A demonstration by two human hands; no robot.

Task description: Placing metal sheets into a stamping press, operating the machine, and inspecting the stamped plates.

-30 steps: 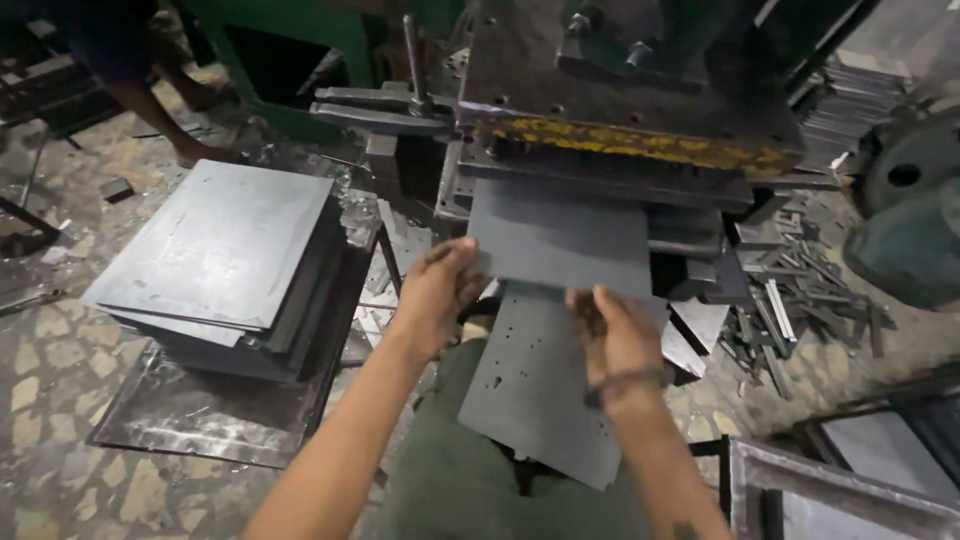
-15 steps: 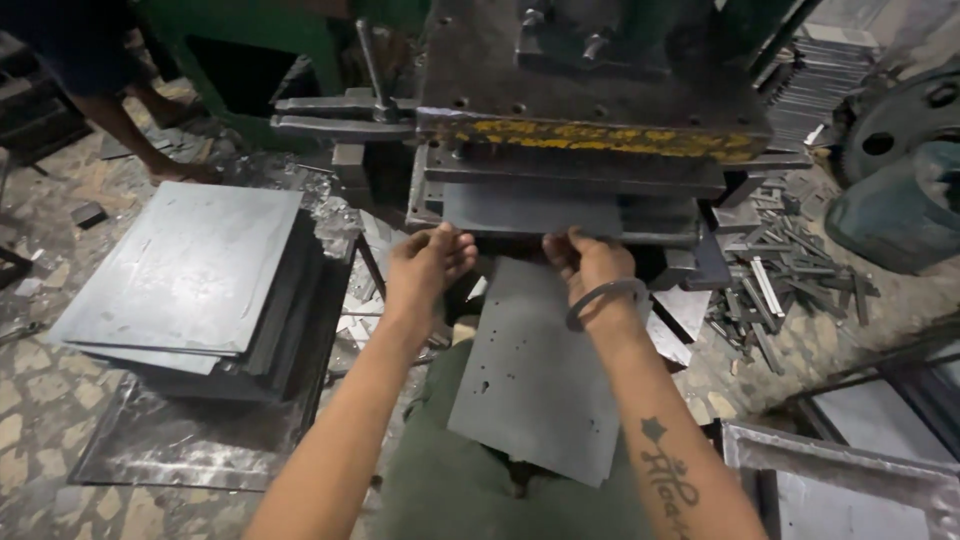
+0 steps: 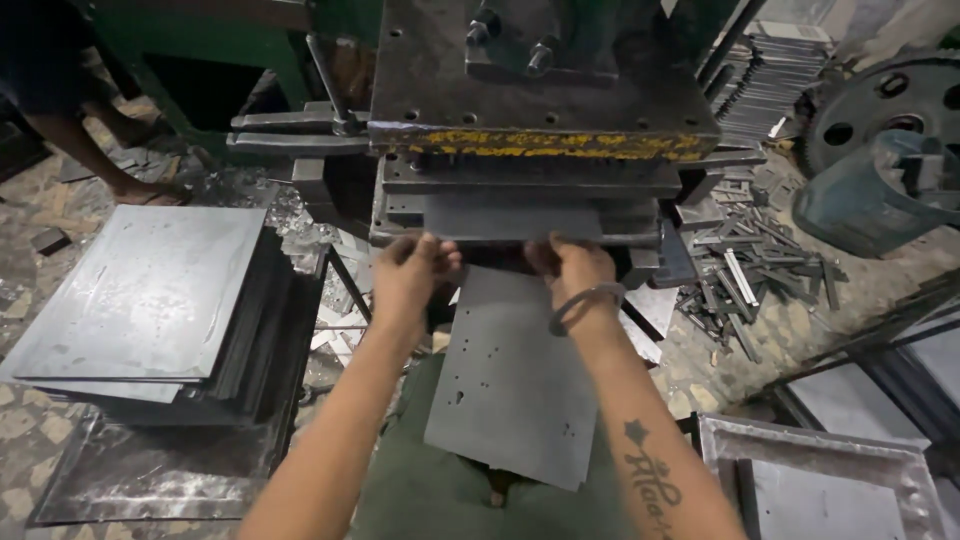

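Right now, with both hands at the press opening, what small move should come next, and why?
Probably pull both hands back from the opening. The left hand and right hand grip the far end of the metal sheet right at the slot of the press, and the fingertips sit at the slot's edge under the heavy upper block.

floor (image 3: 40,420): mottled stone, metal scraps | green machine frame (image 3: 200,40) | dim light
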